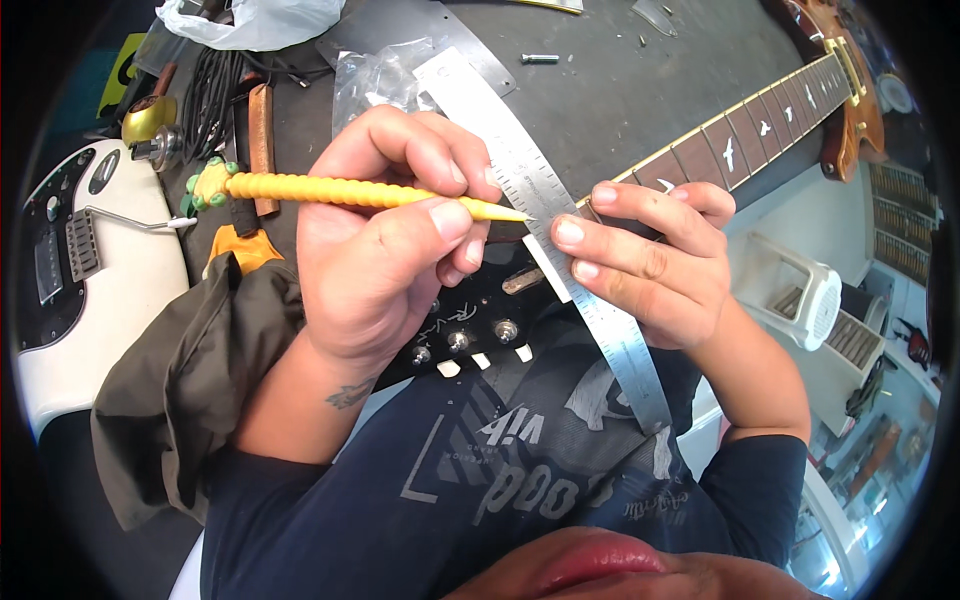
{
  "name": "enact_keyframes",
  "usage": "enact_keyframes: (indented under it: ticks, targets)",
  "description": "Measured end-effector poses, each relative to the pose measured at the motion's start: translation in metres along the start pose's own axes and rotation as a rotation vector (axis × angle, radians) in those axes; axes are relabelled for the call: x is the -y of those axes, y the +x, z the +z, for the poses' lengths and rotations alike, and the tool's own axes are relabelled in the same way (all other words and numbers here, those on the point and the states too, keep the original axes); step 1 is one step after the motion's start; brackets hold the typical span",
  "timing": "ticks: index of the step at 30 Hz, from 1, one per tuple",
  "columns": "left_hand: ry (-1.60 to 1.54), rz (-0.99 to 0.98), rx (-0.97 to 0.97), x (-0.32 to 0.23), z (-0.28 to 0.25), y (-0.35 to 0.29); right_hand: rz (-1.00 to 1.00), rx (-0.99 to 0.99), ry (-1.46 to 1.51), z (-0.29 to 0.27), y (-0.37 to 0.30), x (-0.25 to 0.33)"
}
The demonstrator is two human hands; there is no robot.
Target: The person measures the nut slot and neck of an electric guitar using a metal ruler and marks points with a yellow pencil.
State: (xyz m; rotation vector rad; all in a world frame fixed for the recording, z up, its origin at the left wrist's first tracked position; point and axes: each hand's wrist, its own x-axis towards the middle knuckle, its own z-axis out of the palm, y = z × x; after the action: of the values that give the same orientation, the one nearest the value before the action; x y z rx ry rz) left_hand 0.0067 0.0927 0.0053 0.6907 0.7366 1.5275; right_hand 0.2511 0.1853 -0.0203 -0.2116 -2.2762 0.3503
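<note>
My left hand (pixel 385 230) pinches a yellow ribbed pen (pixel 340 190) with a green-and-yellow animal-shaped topper. Its tip touches a long metal ruler (pixel 500 135) near the ruler's middle. My right hand (pixel 660 250) holds the ruler there, fingertips pressed on its right edge; the thumb is hidden. A small white strip (pixel 548 265) lies along the ruler's left edge. Beneath is an electric guitar: its black headstock (pixel 475 315) with tuners points toward me. The dark fretboard (pixel 750 135) with white bird-shaped inlays runs to the upper right.
A cream guitar body (pixel 120 230) lies at the left, partly beside a dark cloth (pixel 200 370). Cables (pixel 215 90), a wooden stick (pixel 261 145) and plastic bags (pixel 262 22) cover the upper left. A bolt (pixel 540 59) lies on the dark bench. A white stool (pixel 815 305) stands at the right.
</note>
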Motion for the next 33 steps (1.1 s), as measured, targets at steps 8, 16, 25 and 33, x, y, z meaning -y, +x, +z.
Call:
enact_keyframes:
  ticks: [8, 16, 25, 33]
  targets:
    - [-0.009, 0.009, 0.001, -0.0006, -0.0003, -0.0006, 0.012, 0.03, 0.014, -0.0014, 0.0009, 0.0018]
    - [0.001, 0.027, 0.023, -0.0016, -0.0044, 0.0018, 0.004, 0.016, 0.02, 0.0015, 0.0008, -0.0003]
    - [-0.006, 0.004, 0.01, -0.0035, -0.0054, 0.0031, -0.003, -0.008, 0.032, 0.0052, 0.0022, -0.0029]
    - [0.053, 0.002, 0.006, -0.0053, -0.0024, 0.0015, -0.01, 0.0, 0.016, 0.0034, 0.0022, -0.0014]
